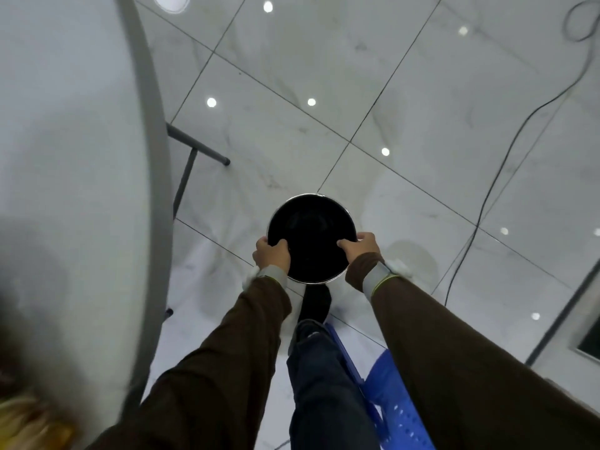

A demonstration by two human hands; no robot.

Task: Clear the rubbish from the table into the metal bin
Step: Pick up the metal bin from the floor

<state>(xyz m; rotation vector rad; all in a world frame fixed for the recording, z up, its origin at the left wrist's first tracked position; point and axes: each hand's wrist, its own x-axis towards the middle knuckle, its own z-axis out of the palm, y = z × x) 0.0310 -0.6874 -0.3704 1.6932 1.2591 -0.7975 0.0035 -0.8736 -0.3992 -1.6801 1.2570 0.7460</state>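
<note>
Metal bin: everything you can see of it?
The metal bin is round, seen from above: shiny silver rim, dark inside, no contents discernible. It is upright over the tiled floor, beside the table; lifted or resting is unclear. The left hand and right hand grip its near rim on either side.

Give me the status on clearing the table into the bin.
Done: nothing visibly; inside, the metal bin is dark, contents unclear. In hand: left hand and right hand hold its rim, beside the table. Left: a blurred yellowish item at the table's near end, possibly rubbish.
</note>
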